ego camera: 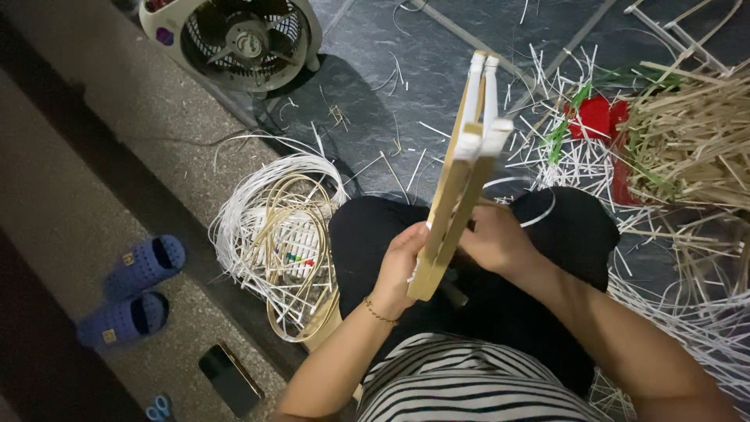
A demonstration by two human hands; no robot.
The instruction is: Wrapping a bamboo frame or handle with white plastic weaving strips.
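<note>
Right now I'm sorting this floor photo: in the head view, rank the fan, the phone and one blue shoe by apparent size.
1. Fan, partly cut off.
2. Blue shoe.
3. Phone, close to the shoe; that ranking is unsure.

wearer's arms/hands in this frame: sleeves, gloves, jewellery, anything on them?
Both forearms are bare, with no sleeves reaching them and no gloves. The left hand has a thin gold-coloured bead bracelet at the wrist. The right hand shows nothing worn. The striped black-and-white top appears only at the torso.

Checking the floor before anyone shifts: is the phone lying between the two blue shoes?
No, the phone lies on the floor below and right of both blue shoes, near the left elbow.
</note>
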